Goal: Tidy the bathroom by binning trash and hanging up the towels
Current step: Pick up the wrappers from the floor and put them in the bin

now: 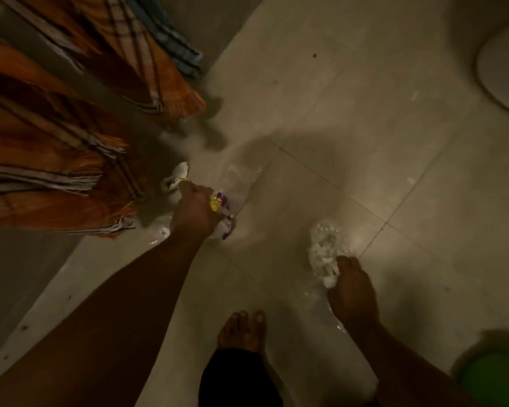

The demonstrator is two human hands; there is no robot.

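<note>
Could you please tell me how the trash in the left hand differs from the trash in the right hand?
The left hand closes on a wrapper with purple and yellow print; the right hand closes on a clear plastic wad with white bits inside. The wrapper is mostly hidden under the fist; the wad sticks out well past the fingers. Both are crumpled and down at the floor.

No text, label, brand or number can be read anywhere. The crumpled wrapper (pixel 219 204) in the left hand (pixel 193 212) shows purple and yellow print, but it is too blurred and creased to make out any letters.
</note>
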